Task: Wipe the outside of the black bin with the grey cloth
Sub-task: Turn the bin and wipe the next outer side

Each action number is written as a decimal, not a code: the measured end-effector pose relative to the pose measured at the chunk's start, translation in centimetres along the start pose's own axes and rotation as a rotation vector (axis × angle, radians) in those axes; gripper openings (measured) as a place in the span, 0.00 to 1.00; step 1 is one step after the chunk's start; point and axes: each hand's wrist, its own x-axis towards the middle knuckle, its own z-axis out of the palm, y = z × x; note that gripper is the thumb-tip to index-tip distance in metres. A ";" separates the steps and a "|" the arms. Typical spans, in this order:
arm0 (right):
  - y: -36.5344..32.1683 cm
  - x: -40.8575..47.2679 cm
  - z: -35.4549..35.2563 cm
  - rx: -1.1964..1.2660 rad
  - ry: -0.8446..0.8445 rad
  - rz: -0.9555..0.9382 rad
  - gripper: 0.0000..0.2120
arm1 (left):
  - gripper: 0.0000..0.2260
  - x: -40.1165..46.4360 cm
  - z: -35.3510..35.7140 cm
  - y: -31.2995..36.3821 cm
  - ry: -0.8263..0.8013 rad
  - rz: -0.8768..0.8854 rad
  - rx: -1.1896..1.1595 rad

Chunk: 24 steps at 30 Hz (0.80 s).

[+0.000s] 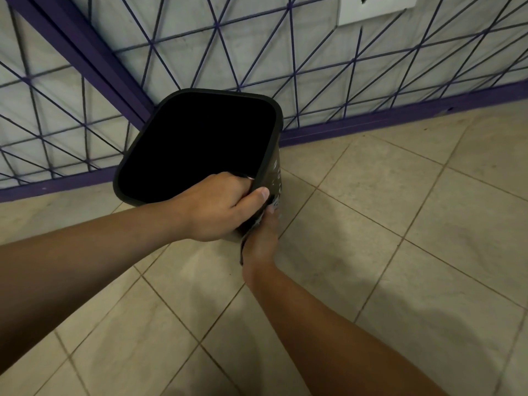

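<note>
The black bin (pixel 200 138) stands on the tiled floor by the wall, its square mouth facing up and its inside dark. My left hand (pixel 223 207) grips the bin's near rim, fingers inside and thumb on the outer wall. My right hand (pixel 261 238) is pressed against the bin's lower right outer side, below the left hand. A dark strip of the grey cloth (pixel 251 232) shows between the right hand and the bin; most of the cloth is hidden by the hands. Pale streaks show on the bin's right wall.
A purple metal grille (pixel 343 81) with diagonal bars runs along the pale wall just behind the bin. A white socket plate (pixel 374 7) sits high on the wall. Beige floor tiles (pixel 400 195) spread to the right and towards me.
</note>
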 end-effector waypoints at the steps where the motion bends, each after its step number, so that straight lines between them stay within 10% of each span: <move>1: 0.1 -1.2 0.1 -0.030 -0.044 -0.063 0.51 | 0.23 0.0 0.0 -0.1 0.003 0.002 -0.003; 10: -0.8 -3.0 -0.2 -0.082 -0.024 -0.166 0.33 | 0.21 -0.1 0.0 0.3 0.020 0.002 -0.034; 15: 1.1 -0.9 -0.4 -0.095 0.041 -0.008 0.55 | 0.22 -0.3 0.1 0.5 0.010 -0.011 -0.051; 24: -0.3 -1.4 -0.2 -0.042 0.050 0.005 0.47 | 0.22 -0.2 0.1 0.3 0.040 0.020 -0.077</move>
